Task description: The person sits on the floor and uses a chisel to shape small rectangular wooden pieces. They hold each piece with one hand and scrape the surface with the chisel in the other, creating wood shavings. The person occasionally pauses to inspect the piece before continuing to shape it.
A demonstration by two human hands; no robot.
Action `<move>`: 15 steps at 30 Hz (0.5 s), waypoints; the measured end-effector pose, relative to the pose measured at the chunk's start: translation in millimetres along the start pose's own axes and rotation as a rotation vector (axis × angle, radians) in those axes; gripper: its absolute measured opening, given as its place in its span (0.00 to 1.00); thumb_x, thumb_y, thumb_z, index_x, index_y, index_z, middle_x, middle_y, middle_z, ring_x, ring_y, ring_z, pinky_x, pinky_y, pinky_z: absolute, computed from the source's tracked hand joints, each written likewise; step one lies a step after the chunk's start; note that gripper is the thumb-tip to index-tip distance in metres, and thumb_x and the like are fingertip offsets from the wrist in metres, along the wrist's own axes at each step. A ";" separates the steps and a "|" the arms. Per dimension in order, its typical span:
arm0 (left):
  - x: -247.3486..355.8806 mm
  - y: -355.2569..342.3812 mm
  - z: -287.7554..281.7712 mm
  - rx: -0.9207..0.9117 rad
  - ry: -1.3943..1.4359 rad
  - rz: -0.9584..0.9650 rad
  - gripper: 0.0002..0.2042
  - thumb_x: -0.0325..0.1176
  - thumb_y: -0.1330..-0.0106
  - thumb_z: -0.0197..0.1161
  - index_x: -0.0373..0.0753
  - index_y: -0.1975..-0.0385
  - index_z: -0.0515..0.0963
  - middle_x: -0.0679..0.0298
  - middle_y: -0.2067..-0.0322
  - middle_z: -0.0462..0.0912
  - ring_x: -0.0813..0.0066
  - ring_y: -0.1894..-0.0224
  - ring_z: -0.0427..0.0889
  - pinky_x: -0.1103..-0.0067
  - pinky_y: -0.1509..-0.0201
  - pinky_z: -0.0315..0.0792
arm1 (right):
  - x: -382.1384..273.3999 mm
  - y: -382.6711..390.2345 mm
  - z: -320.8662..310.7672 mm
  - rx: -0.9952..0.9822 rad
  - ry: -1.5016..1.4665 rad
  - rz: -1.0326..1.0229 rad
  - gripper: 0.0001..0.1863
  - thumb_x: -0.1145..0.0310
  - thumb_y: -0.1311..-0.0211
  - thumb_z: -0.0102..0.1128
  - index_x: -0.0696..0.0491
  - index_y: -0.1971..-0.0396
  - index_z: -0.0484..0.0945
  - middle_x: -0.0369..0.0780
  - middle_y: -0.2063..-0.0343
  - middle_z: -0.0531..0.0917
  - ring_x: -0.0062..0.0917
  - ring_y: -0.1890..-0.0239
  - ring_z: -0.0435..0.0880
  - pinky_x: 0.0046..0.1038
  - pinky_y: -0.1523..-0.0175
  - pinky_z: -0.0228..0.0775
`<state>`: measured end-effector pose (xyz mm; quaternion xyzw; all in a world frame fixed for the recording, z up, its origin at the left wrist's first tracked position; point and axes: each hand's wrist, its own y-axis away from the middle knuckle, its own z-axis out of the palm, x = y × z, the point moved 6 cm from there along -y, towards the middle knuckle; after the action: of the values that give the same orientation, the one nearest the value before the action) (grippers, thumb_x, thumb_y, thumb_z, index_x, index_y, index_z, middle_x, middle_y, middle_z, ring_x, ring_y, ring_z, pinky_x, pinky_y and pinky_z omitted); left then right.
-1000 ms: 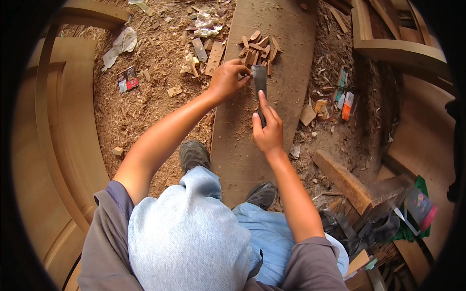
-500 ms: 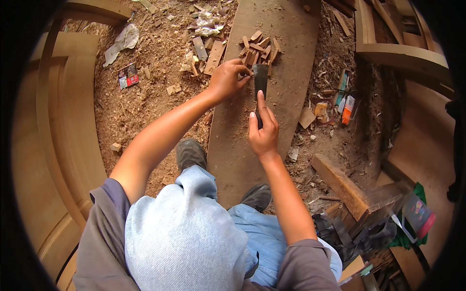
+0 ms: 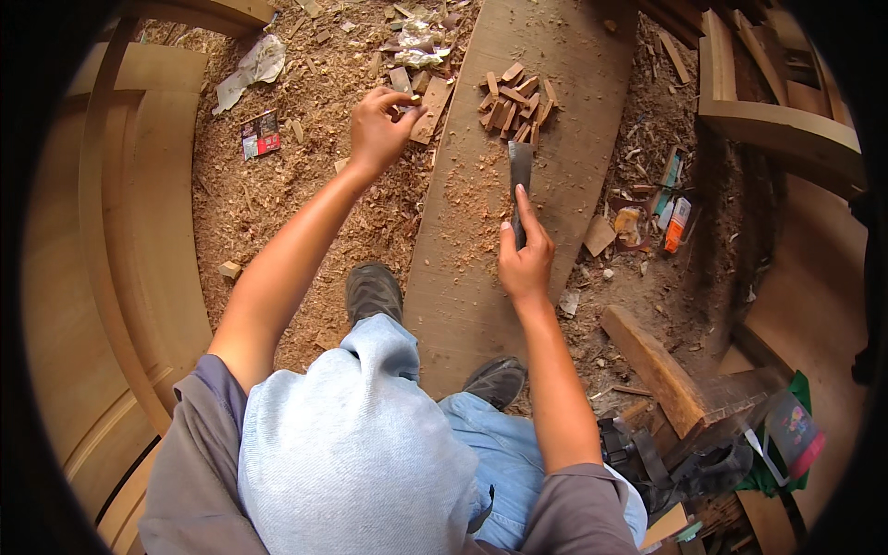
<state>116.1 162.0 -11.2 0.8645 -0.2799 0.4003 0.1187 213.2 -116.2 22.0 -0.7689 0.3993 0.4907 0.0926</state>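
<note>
My right hand (image 3: 527, 259) grips a broad, dark metal chisel (image 3: 521, 166), its index finger laid along the blade. The chisel points away from me over a long wooden board (image 3: 462, 314), its far end just short of a heap of small cut wood pieces (image 3: 518, 104). My left hand (image 3: 377, 134) is off the board's left side, above the shavings, with its fingers curled into a pinch. A small pale piece of wood (image 3: 415, 99) shows at those fingertips; most of it is hidden.
Wood shavings (image 3: 305, 194) cover the ground left of the board. Panelled wooden doors (image 3: 157, 213) stand at the left. At the right are a thick timber block (image 3: 652, 365), an orange-and-white tube (image 3: 678, 224) and wooden frames (image 3: 782, 125). My shoes (image 3: 375, 291) flank the board's near end.
My left hand has moved left from beside the chisel tip and the heap to above the shavings. The chisel stays in my right hand. The whole view has shifted slightly.
</note>
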 end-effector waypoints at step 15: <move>32.0 6.2 22.1 -0.171 -0.584 0.132 0.17 0.40 0.40 0.71 0.37 0.58 0.79 0.57 0.61 0.81 0.59 0.59 0.83 0.65 0.58 0.79 | -10.3 2.6 15.5 -0.076 0.019 -0.044 0.30 0.76 0.37 0.55 0.50 0.32 0.69 0.54 0.53 0.83 0.45 0.53 0.85 0.37 0.49 0.75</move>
<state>143.0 135.0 -1.4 0.9097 -0.3905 0.1169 0.0796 198.7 -104.3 23.4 -0.7851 0.3643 0.4961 0.0700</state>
